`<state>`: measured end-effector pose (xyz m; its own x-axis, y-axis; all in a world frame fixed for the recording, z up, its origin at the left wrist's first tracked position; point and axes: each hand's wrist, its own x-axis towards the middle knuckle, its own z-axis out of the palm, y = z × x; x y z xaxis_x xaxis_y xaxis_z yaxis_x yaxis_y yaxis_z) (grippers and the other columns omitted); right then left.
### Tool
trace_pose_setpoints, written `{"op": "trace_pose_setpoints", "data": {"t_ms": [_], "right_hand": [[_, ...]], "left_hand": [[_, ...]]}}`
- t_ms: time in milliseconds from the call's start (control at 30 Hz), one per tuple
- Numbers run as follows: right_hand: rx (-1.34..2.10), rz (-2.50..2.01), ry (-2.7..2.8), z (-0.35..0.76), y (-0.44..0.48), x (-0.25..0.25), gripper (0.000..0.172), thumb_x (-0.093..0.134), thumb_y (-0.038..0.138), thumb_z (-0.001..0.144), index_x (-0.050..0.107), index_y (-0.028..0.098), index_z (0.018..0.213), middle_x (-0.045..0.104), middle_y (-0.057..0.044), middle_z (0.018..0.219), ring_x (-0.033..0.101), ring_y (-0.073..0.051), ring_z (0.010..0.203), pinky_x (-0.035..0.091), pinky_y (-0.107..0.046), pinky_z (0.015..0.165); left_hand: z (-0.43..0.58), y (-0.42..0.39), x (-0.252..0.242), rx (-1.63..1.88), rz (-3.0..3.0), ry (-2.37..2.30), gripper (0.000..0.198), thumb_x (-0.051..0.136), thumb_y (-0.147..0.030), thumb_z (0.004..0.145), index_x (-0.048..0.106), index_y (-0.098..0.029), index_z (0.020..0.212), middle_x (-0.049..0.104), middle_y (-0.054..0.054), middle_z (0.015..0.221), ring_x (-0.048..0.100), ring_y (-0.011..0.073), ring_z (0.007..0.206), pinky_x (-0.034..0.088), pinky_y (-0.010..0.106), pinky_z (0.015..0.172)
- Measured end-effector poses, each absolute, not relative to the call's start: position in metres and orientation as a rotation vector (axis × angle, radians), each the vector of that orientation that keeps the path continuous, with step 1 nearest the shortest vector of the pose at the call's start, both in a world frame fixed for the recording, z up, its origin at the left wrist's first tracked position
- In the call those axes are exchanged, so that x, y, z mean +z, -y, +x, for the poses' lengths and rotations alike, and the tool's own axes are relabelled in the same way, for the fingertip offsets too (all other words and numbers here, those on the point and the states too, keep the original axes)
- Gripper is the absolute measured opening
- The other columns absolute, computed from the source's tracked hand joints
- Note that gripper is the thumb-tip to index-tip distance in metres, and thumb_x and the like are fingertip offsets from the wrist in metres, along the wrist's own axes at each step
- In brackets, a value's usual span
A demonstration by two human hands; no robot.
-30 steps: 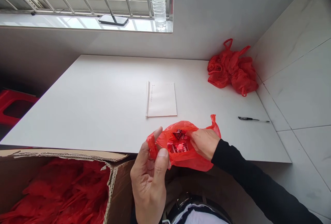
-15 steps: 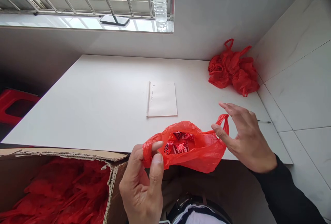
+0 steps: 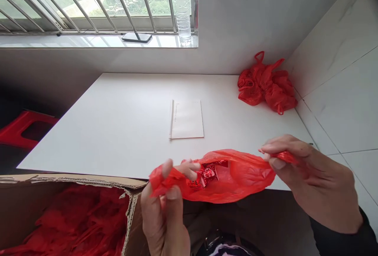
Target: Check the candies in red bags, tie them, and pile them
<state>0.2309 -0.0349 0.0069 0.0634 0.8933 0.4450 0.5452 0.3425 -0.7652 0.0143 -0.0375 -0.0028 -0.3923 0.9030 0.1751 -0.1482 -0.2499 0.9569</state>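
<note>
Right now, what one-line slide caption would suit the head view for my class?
Left hand and right hand hold a red bag of shiny red packets near a white table.

The held bag (image 3: 251, 179) is of thin, shiny plastic; small packets (image 3: 209, 173) inside it look glossy. The box (image 3: 137, 228) is of rough, matt cardboard, the table (image 3: 126, 122) looks smooth, the notebook (image 3: 188, 120) is of matt paper.

Single head-worn view, facing forward and down, near white table (image 3: 132, 122), depth unclear at dim left
</note>
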Motion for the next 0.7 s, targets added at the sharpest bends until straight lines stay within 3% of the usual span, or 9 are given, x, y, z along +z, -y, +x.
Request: {"op": "trace_pose_setpoints", "data": {"t_ms": [100,200,333,433,533,600,700], "right_hand": [[0.561,-1.115,1.752,0.221,0.036,0.012,0.039,0.063,0.012,0.094,0.065,0.035,0.125,0.067,-0.003,0.098,0.063,-0.020,0.089,0.055,-0.034,0.071],[0.651,-1.005,1.945,0.211,0.030,0.013,0.049,0.061,0.009,0.095,0.056,0.030,0.139,0.067,-0.003,0.101,0.060,-0.017,0.087,0.055,-0.032,0.074],[0.672,-0.959,1.998,0.203,0.023,0.014,0.032,0.060,0.012,0.098,0.059,0.027,0.126,0.066,0.000,0.090,0.056,-0.015,0.079,0.053,-0.030,0.072],[0.639,-1.005,1.972,0.203,0.022,0.014,0.020,0.059,0.013,0.099,0.061,0.027,0.112,0.064,0.001,0.084,0.055,-0.014,0.075,0.051,-0.028,0.068],[0.629,-1.090,1.963,0.205,0.022,0.013,0.023,0.060,0.016,0.099,0.059,0.027,0.119,0.065,0.000,0.092,0.058,-0.014,0.079,0.053,-0.027,0.070],[0.629,-1.135,1.985,0.207,0.021,0.013,0.025,0.060,0.020,0.100,0.057,0.027,0.123,0.066,0.000,0.097,0.060,-0.013,0.081,0.053,-0.026,0.071],[0.597,-1.183,1.991,0.212,0.018,0.014,0.010,0.058,0.021,0.101,0.059,0.027,0.110,0.065,0.001,0.092,0.060,-0.013,0.077,0.051,-0.025,0.068]], "left_hand": [[0.015,0.036,-0.003,1.510,1.247,-1.183,0.018,0.062,-0.030,0.097,0.073,-0.028,0.111,0.063,0.000,0.069,0.063,0.0160,0.066,0.058,0.032,0.071],[0.027,0.041,-0.008,1.338,1.220,-1.231,0.020,0.064,-0.039,0.094,0.069,-0.023,0.105,0.064,0.004,0.071,0.060,0.0166,0.062,0.050,0.025,0.053],[0.044,0.049,-0.016,1.260,1.185,-1.274,0.025,0.063,-0.047,0.093,0.065,-0.024,0.103,0.071,0.010,0.090,0.064,0.0202,0.073,0.052,0.028,0.056],[0.044,0.048,-0.016,1.224,1.254,-1.276,0.025,0.063,-0.045,0.093,0.066,-0.026,0.109,0.071,0.012,0.105,0.068,0.0238,0.087,0.057,0.034,0.070],[0.043,0.045,-0.013,1.205,1.326,-1.260,0.024,0.058,-0.039,0.097,0.066,-0.028,0.117,0.070,0.011,0.112,0.067,0.0253,0.099,0.056,0.039,0.084],[0.044,0.045,-0.011,1.203,1.351,-1.251,0.023,0.054,-0.036,0.099,0.066,-0.028,0.117,0.070,0.011,0.112,0.067,0.0249,0.100,0.056,0.038,0.084],[0.042,0.052,-0.010,1.300,1.400,-1.413,0.023,0.060,-0.030,0.097,0.066,-0.030,0.119,0.065,0.010,0.125,0.065,0.0262,0.110,0.057,0.033,0.077]]}}
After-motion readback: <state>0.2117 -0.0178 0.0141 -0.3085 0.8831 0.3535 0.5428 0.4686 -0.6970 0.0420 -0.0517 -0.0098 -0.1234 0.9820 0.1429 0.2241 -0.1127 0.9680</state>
